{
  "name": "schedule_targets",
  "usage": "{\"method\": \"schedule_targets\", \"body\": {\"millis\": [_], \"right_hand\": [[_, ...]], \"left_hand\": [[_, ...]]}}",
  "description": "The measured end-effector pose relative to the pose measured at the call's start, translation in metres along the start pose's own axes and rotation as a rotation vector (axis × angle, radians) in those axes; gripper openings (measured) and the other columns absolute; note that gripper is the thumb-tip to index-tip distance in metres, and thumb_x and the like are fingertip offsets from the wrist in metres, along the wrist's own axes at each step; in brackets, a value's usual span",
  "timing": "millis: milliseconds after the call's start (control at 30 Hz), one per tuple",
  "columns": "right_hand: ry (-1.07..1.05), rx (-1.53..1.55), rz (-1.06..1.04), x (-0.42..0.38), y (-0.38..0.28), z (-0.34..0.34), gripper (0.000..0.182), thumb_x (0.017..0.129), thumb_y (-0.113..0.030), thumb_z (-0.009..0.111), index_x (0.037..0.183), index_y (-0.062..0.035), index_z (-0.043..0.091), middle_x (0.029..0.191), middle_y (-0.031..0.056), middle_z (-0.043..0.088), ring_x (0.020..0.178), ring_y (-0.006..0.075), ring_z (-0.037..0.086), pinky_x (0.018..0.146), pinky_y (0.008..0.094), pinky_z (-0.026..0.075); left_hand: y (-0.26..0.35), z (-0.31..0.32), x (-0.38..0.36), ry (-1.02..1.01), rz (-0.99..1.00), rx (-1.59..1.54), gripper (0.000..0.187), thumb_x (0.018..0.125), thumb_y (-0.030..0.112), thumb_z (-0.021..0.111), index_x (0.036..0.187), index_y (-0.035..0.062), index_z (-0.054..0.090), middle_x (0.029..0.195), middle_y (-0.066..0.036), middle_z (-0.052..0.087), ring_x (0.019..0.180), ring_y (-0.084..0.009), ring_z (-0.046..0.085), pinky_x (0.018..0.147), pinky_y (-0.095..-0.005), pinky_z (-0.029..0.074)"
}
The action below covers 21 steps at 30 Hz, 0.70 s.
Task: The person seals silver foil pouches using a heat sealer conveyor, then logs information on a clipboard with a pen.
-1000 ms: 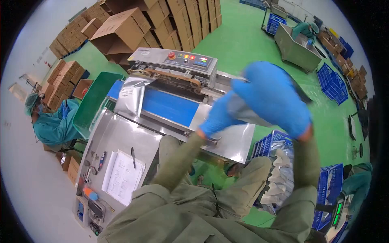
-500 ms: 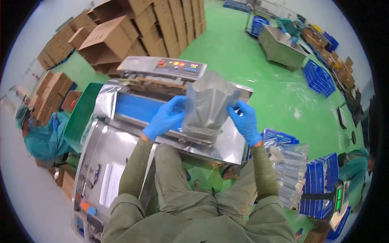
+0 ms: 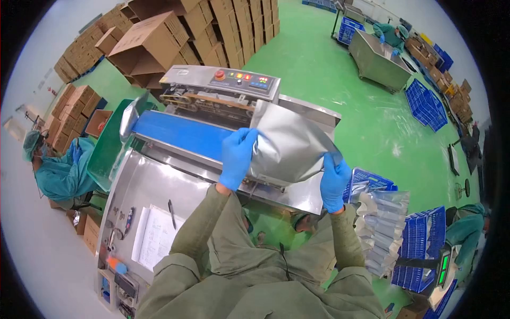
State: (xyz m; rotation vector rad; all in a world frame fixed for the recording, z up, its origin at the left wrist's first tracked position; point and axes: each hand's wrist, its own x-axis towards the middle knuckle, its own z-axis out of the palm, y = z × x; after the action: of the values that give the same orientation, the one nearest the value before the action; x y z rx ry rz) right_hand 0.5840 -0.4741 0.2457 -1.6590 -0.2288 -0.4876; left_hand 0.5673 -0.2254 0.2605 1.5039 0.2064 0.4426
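A silver foil pouch [image 3: 289,141] is stretched between my gloved hands, tilted, in front of the band sealing machine [image 3: 220,82]. My left hand [image 3: 236,158] pinches its left edge with thumb and fingers, close to the right part of the blue conveyor belt [image 3: 178,137]. Closed on the pouch's lower right corner is my right hand [image 3: 334,181], above the machine's steel side plate. Another foil pouch [image 3: 129,116] tips over the belt's left end, beside a green crate [image 3: 106,151].
A steel table [image 3: 143,181] at left carries a notebook [image 3: 156,234] and a pen [image 3: 171,213]. Many foil pouches [image 3: 380,228] stand in blue crates at right, near a scale with a green display [image 3: 443,270]. Cartons [image 3: 151,45] are stacked behind; co-workers [image 3: 61,165] sit around.
My left hand has moved right and closed on the pouch's edge. The pouch went from upright to tilted and spread flat. The other pouch has slid further off the belt's left end.
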Motion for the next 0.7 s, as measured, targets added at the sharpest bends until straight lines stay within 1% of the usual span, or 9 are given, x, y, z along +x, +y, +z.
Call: {"method": "schedule_targets", "body": {"millis": [67,233,267,367,500,533,633,667,700], "right_hand": [[0.05,0.175,0.279,0.006,0.003,0.002,0.024,0.098,-0.015,0.06,0.079,-0.0011,0.063,0.063,-0.0007,0.055,0.055,0.0063,0.047,0.051,0.025,0.037],[0.059,0.186,0.363,0.023,0.092,0.041,0.03,0.095,-0.018,0.063,0.069,-0.0035,0.059,0.059,-0.0003,0.054,0.053,0.0072,0.046,0.05,0.0263,0.036],[0.063,0.168,0.378,0.025,0.104,0.047,0.03,0.094,-0.018,0.063,0.068,-0.0035,0.059,0.059,-0.0004,0.054,0.053,0.0073,0.046,0.049,0.0265,0.036],[0.041,0.221,0.447,0.031,0.113,0.065,0.031,0.092,-0.019,0.064,0.066,-0.0032,0.059,0.06,-0.0003,0.054,0.054,0.0078,0.046,0.05,0.0282,0.036],[0.023,0.22,0.429,0.036,0.125,0.089,0.03,0.094,-0.022,0.063,0.071,-0.0022,0.061,0.062,-0.0007,0.055,0.057,0.0077,0.049,0.051,0.0277,0.038],[-0.001,0.171,0.412,0.037,0.127,0.092,0.03,0.094,-0.023,0.063,0.073,-0.0022,0.063,0.064,0.0002,0.057,0.058,0.0083,0.051,0.051,0.0269,0.04],[-0.02,0.273,0.412,0.038,0.143,0.115,0.028,0.095,-0.024,0.063,0.076,-0.0033,0.065,0.066,0.0015,0.059,0.059,0.0093,0.053,0.053,0.0275,0.043],[-0.062,0.413,0.515,0.038,0.146,0.126,0.025,0.097,-0.025,0.058,0.082,-0.0051,0.064,0.071,0.0038,0.061,0.058,0.0109,0.055,0.054,0.0279,0.046],[-0.18,0.545,0.633,0.039,0.124,0.126,0.023,0.101,-0.024,0.05,0.088,-0.0079,0.06,0.078,0.0043,0.06,0.062,0.0124,0.057,0.056,0.0284,0.049]], "left_hand": [[-0.031,0.006,0.026,-0.068,-0.085,0.013,0.015,0.088,0.011,0.069,0.079,-0.0016,0.07,0.068,0.002,0.06,0.062,-0.006,0.051,0.054,-0.0266,0.039],[-0.171,-0.001,0.087,0.012,-0.006,0.244,0.019,0.081,0.013,0.071,0.07,-0.0021,0.069,0.061,-0.006,0.063,0.057,-0.0134,0.055,0.056,-0.0342,0.045],[-0.167,0.0,0.086,0.047,0.045,0.174,0.02,0.08,0.015,0.072,0.069,-0.0019,0.07,0.062,-0.011,0.066,0.057,-0.0156,0.058,0.056,-0.0357,0.045],[-0.162,-0.014,0.101,0.03,-0.134,0.197,0.019,0.079,0.014,0.071,0.069,-0.0021,0.07,0.062,-0.011,0.066,0.054,-0.016,0.057,0.055,-0.0371,0.044],[-0.166,-0.029,0.122,0.072,-0.128,0.205,0.019,0.079,0.013,0.071,0.068,-0.0029,0.069,0.056,-0.007,0.062,0.052,-0.0127,0.052,0.052,-0.0378,0.042],[-0.173,-0.037,0.13,-0.003,-0.116,0.296,0.022,0.082,0.018,0.067,0.07,0.0003,0.071,0.064,-0.013,0.068,0.055,-0.0201,0.06,0.056,-0.0409,0.044],[-0.197,-0.069,0.156,-0.109,0.46,1.101,0.025,0.085,0.024,0.062,0.076,0.0037,0.073,0.08,-0.017,0.071,0.068,-0.0295,0.067,0.063,-0.0437,0.048],[-0.211,-0.084,0.168,-0.107,0.24,0.874,0.025,0.085,0.029,0.059,0.083,0.0083,0.074,0.088,-0.017,0.07,0.08,-0.0352,0.068,0.071,-0.0464,0.051],[-0.203,-0.093,0.174,-0.151,0.16,1.017,0.027,0.085,0.029,0.06,0.088,0.006,0.072,0.086,-0.018,0.07,0.081,-0.0369,0.067,0.073,-0.0459,0.052]]}}
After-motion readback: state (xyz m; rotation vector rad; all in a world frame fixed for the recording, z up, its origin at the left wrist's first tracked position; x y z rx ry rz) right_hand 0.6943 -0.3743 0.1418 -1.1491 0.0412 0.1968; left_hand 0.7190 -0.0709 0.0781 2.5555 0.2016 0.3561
